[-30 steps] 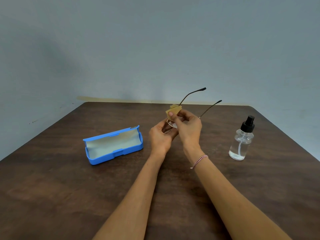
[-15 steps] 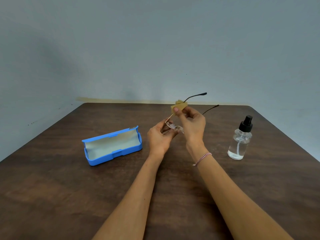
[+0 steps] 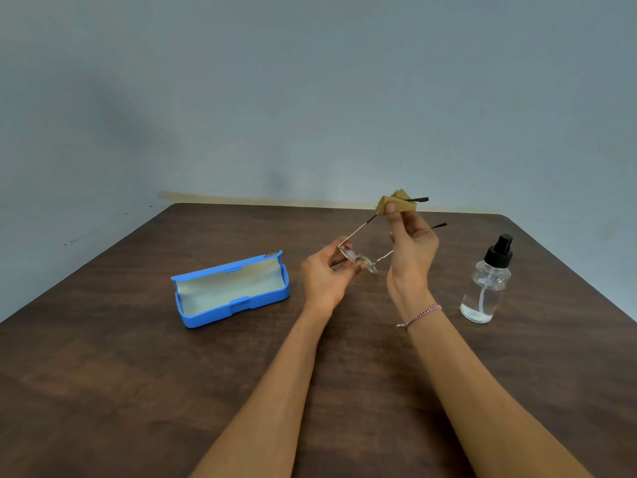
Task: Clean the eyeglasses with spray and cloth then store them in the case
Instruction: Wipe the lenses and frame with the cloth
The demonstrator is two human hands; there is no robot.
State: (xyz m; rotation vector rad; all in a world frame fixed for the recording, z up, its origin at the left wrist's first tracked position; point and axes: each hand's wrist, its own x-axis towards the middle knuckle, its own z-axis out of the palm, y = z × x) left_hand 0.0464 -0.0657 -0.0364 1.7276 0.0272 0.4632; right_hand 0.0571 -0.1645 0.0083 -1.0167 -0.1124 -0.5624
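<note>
My left hand holds thin gold-framed eyeglasses by the front, lenses toward me, both temple arms open and pointing away. My right hand pinches a small tan cloth around the far part of the left temple arm, near its black tip. A blue glasses case lies open to the left of my hands, its pale lining showing and nothing inside. A clear spray bottle with a black pump top stands upright to the right of my right hand.
Everything sits on a dark brown wooden table set into a corner of pale grey-blue walls. The table's far edge runs just beyond my hands, and its right edge slants past the bottle.
My right hand has slid the cloth from the front of the frame outward along the temple arm toward its tip. My left hand has kept its hold on the frame.
</note>
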